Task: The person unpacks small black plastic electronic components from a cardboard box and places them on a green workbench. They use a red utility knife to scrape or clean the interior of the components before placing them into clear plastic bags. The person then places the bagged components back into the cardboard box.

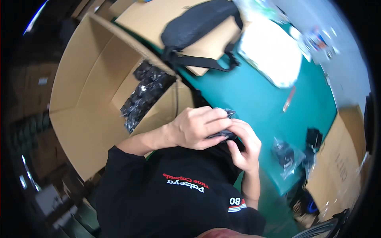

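Close in front of my body, both hands are closed around a small black item in clear plastic (225,134). My left hand (197,127) covers its left side with curled fingers. On the other side, the thumb and fingers of my right hand (245,146) grip it. My fingers hide most of the item, so its exact kind does not show. To my left stands a large open cardboard box (85,107), with many black items in shiny clear bags (146,93) inside.
A green table (254,99) extends ahead and right. On it are a black bag with a strap (198,27) on cardboard, a white sheet-like pile (272,51), a red pen-like object (289,99) and bagged black items (286,154). Another cardboard box (333,166) stands right.
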Tool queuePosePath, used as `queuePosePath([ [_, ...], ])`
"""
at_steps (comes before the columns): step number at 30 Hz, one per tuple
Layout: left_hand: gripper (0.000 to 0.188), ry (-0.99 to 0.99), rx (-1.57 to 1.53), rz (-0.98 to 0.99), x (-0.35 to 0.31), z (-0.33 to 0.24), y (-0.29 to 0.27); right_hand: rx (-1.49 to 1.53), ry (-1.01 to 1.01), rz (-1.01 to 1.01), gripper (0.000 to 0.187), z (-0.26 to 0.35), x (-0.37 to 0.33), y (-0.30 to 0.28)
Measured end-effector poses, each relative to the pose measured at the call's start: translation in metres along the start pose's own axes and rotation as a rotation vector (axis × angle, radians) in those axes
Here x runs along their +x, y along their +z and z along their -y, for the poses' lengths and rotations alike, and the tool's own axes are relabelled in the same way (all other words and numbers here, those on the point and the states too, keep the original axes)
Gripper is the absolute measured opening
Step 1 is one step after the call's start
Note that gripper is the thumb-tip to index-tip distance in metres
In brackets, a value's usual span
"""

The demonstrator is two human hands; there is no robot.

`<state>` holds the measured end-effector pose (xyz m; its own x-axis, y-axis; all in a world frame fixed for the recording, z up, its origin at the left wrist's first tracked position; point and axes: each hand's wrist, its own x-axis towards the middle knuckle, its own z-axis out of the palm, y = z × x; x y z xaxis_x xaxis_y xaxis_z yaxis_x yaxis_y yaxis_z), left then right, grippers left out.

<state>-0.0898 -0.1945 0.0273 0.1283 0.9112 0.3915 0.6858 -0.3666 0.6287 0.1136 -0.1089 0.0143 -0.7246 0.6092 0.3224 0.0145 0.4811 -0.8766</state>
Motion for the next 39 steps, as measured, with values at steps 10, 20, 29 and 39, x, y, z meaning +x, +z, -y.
queuePosePath([
  [10, 0.033, -1.276, 0.325, -0.482, -0.294, 0.164, -0.175, -0.226, 0.209, -0.357, 0.013, -0.037, -0.046, -0.027],
  [20, 0.046, -1.877, 0.833, 0.343, -0.408, 0.242, -0.112, -0.395, 0.310, -0.351, 0.010, -0.046, -0.069, -0.027],
  [29, 0.039, -1.776, 0.842, 0.492, -0.411, 0.264, -0.107, -0.441, 0.403, -0.371, 0.010, -0.049, -0.080, -0.023],
  [39, 0.042, -1.716, 0.796, 0.289, -0.446, 0.259, -0.088, -0.449, 0.422, -0.344, 0.010, -0.050, -0.069, -0.013],
])
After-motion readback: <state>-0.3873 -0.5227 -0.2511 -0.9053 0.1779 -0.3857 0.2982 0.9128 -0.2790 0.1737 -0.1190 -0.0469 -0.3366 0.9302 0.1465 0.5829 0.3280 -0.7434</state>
